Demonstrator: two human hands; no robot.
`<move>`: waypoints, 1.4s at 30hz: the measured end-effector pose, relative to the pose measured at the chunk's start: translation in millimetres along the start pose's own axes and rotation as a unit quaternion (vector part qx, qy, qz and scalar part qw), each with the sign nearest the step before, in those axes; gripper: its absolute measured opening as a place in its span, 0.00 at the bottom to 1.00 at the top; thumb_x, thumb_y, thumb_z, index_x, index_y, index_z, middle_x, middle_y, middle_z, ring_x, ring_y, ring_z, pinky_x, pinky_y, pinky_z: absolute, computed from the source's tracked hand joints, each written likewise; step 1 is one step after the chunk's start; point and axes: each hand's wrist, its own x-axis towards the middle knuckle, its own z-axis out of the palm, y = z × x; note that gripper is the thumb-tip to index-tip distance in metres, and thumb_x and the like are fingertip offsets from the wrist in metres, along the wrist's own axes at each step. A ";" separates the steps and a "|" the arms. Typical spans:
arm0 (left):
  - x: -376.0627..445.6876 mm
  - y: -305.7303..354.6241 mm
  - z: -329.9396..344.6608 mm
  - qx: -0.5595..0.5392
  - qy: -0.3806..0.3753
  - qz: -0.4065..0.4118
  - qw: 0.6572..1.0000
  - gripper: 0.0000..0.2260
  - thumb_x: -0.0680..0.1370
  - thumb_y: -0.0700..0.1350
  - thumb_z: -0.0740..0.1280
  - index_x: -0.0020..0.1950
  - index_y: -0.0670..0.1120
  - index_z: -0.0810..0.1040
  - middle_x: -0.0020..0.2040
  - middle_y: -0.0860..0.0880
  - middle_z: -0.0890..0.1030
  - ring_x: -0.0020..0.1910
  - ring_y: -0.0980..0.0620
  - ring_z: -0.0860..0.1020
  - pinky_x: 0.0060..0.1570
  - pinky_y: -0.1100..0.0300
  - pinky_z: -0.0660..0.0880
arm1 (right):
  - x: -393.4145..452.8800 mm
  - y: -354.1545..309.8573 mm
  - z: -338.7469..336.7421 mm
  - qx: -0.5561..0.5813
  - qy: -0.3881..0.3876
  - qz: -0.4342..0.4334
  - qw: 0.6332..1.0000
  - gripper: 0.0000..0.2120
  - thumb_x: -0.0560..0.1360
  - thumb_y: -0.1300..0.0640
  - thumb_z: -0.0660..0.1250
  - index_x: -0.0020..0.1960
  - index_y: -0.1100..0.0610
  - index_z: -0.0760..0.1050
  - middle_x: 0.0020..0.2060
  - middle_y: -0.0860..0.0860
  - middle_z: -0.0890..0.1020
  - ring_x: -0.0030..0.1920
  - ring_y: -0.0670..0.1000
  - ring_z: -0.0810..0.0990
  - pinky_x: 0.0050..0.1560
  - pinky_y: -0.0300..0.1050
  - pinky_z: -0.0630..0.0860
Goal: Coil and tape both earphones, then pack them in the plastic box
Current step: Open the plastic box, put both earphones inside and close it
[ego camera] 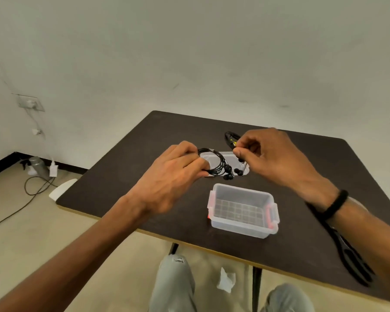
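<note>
My left hand [178,170] grips a coiled black earphone [216,163] above the dark table, its two earbuds hanging at the coil's lower right. My right hand [270,154] pinches something small between thumb and fingers just right of the coil; what it holds is too small to tell. A second coiled black earphone [230,138] with a yellow-green band of tape lies on the table behind my right thumb. The clear plastic box [243,210] with red latches stands open in front of my hands, nothing inside. Its clear lid [229,156] lies flat under the coil.
Black scissors [349,257] lie on the dark table [122,183] at the right, partly under my right forearm. On the floor are a crumpled white scrap [226,279], a cable and a grey bottle [40,166] by the wall. My knees show below the table's near edge.
</note>
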 end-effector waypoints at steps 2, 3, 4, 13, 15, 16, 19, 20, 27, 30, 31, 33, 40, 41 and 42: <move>2.7 14.5 5.5 -0.016 -0.001 0.018 1.000 0.11 0.85 0.50 0.62 0.59 0.47 0.80 0.53 0.48 0.84 0.61 0.47 0.75 0.58 0.51 0.76 | -14.2 5.8 -10.6 0.015 -0.004 0.009 1.000 0.03 0.79 0.53 0.73 0.48 0.51 0.85 0.38 0.42 0.85 0.43 0.38 0.81 0.40 0.25 0.72; 3.3 21.1 10.4 -0.023 -0.006 0.028 0.999 0.11 0.85 0.50 0.62 0.59 0.47 0.80 0.53 0.49 0.84 0.61 0.48 0.74 0.58 0.52 0.76 | -21.8 9.8 -14.1 0.024 -0.008 0.016 1.000 0.03 0.79 0.52 0.73 0.48 0.50 0.85 0.38 0.42 0.85 0.42 0.38 0.82 0.39 0.26 0.73; 2.9 26.1 16.2 -0.028 -0.012 0.035 0.999 0.11 0.84 0.51 0.61 0.59 0.48 0.81 0.53 0.50 0.84 0.62 0.49 0.73 0.59 0.53 0.75 | -28.6 13.5 -15.8 0.033 -0.012 0.023 0.999 0.03 0.79 0.52 0.73 0.48 0.49 0.85 0.38 0.42 0.85 0.42 0.39 0.82 0.39 0.28 0.74; 7.0 38.6 64.8 -0.058 -0.097 0.066 0.991 0.13 0.86 0.52 0.59 0.60 0.50 0.80 0.53 0.54 0.84 0.61 0.51 0.71 0.59 0.58 0.67 | -77.3 53.6 13.4 0.121 0.001 0.101 0.988 0.03 0.79 0.52 0.74 0.46 0.48 0.85 0.39 0.44 0.86 0.41 0.47 0.85 0.45 0.48 0.84; 8.9 36.0 69.3 -0.063 -0.117 0.067 0.989 0.12 0.85 0.53 0.59 0.59 0.52 0.80 0.52 0.56 0.84 0.61 0.52 0.70 0.59 0.58 0.68 | -84.2 61.3 21.6 0.120 -0.004 0.116 0.986 0.04 0.79 0.52 0.74 0.45 0.47 0.84 0.38 0.45 0.86 0.40 0.48 0.84 0.44 0.48 0.84; 10.0 34.5 70.5 -0.068 -0.127 0.063 0.988 0.12 0.85 0.54 0.59 0.59 0.53 0.80 0.52 0.57 0.84 0.61 0.53 0.70 0.59 0.58 0.69 | -86.7 64.9 25.2 0.118 -0.009 0.121 0.986 0.04 0.79 0.52 0.74 0.45 0.47 0.84 0.38 0.45 0.86 0.39 0.49 0.84 0.43 0.48 0.83; 14.2 30.7 72.0 -0.081 -0.165 0.057 0.981 0.14 0.84 0.56 0.57 0.59 0.55 0.81 0.53 0.58 0.84 0.62 0.53 0.70 0.61 0.57 0.70 | -91.1 71.4 34.2 0.092 -0.042 0.113 0.988 0.05 0.79 0.53 0.74 0.44 0.46 0.83 0.37 0.43 0.85 0.39 0.43 0.82 0.40 0.39 0.78; 16.7 29.8 72.2 -0.088 -0.183 0.056 0.978 0.14 0.84 0.56 0.58 0.60 0.55 0.81 0.54 0.58 0.84 0.63 0.53 0.69 0.62 0.56 0.70 | -91.8 71.0 36.3 0.076 -0.058 0.104 0.990 0.04 0.79 0.53 0.74 0.45 0.47 0.83 0.37 0.42 0.84 0.40 0.40 0.81 0.40 0.35 0.75; 31.2 22.7 75.3 -0.164 -0.264 0.035 0.950 0.08 0.80 0.56 0.70 0.57 0.58 0.84 0.62 0.55 0.72 0.65 0.54 0.65 0.62 0.60 0.65 | -85.1 62.0 44.5 -0.017 -0.152 0.026 0.988 0.05 0.80 0.54 0.72 0.46 0.53 0.83 0.39 0.45 0.83 0.42 0.45 0.80 0.42 0.35 0.73; 37.9 20.8 75.7 -0.167 -0.307 0.017 0.937 0.07 0.79 0.56 0.72 0.55 0.58 0.86 0.64 0.55 0.68 0.65 0.54 0.61 0.60 0.61 0.60 | -78.8 59.9 45.4 -0.051 -0.210 0.006 0.976 0.05 0.80 0.54 0.71 0.48 0.55 0.84 0.42 0.48 0.85 0.44 0.47 0.81 0.46 0.39 0.75; 39.8 20.3 76.5 -0.164 -0.317 0.016 0.934 0.08 0.78 0.56 0.73 0.55 0.58 0.86 0.65 0.55 0.68 0.66 0.54 0.61 0.61 0.61 0.59 | -76.6 59.5 45.5 -0.060 -0.226 0.004 0.972 0.05 0.80 0.55 0.72 0.48 0.55 0.84 0.43 0.48 0.86 0.44 0.47 0.81 0.47 0.39 0.76; 42.6 19.9 77.0 -0.142 -0.331 0.019 0.933 0.09 0.78 0.57 0.72 0.56 0.57 0.87 0.66 0.54 0.68 0.68 0.52 0.61 0.65 0.58 0.62 | -72.8 60.0 47.2 -0.090 -0.243 -0.003 0.966 0.04 0.79 0.55 0.72 0.47 0.54 0.85 0.43 0.49 0.86 0.47 0.48 0.81 0.50 0.44 0.78; 53.2 10.5 64.7 -0.213 -0.317 -0.022 0.924 0.12 0.81 0.56 0.69 0.55 0.52 0.88 0.61 0.52 0.78 0.60 0.56 0.74 0.56 0.65 0.71 | -58.5 60.7 42.5 -0.148 -0.334 -0.006 0.931 0.08 0.79 0.58 0.66 0.46 0.54 0.84 0.39 0.49 0.83 0.43 0.51 0.80 0.49 0.52 0.81; 54.5 5.7 64.5 -0.257 -0.265 -0.062 0.927 0.12 0.81 0.56 0.70 0.53 0.50 0.88 0.55 0.52 0.82 0.54 0.58 0.78 0.51 0.68 0.74 | -54.2 59.1 36.6 -0.130 -0.327 0.003 0.936 0.08 0.81 0.56 0.67 0.48 0.54 0.85 0.41 0.49 0.85 0.42 0.49 0.82 0.49 0.49 0.81; 55.3 -0.2 65.4 -0.290 -0.203 -0.118 0.928 0.12 0.81 0.55 0.70 0.51 0.49 0.88 0.50 0.53 0.84 0.47 0.59 0.80 0.46 0.68 0.75 | -48.7 58.0 30.5 -0.107 -0.301 0.019 0.947 0.08 0.81 0.54 0.68 0.49 0.53 0.86 0.42 0.47 0.86 0.42 0.46 0.83 0.49 0.46 0.81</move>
